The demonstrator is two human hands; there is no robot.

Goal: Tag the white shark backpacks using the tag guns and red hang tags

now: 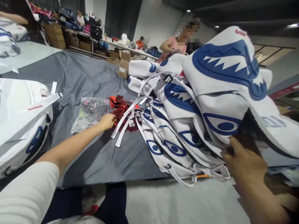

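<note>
Near me, my right hand (244,161) grips the top shark-print backpack (231,90) by its edge. White straps (127,119) cross the grey sheet (93,77). Beyond them my left hand (107,120), fingers curled, touches the red tags (121,107) beside a clear bag (90,113).

we cannot tell what our left hand (107,120) pinches, since its fingertips sink among the red tags (121,107). our right hand (245,168) shows only its back; its fingers vanish under the top bag (231,84), which is blurred and cut by the right edge. the clear pouch (90,116) holds bits too small to name. another bag (21,124) runs off the left edge.
</note>
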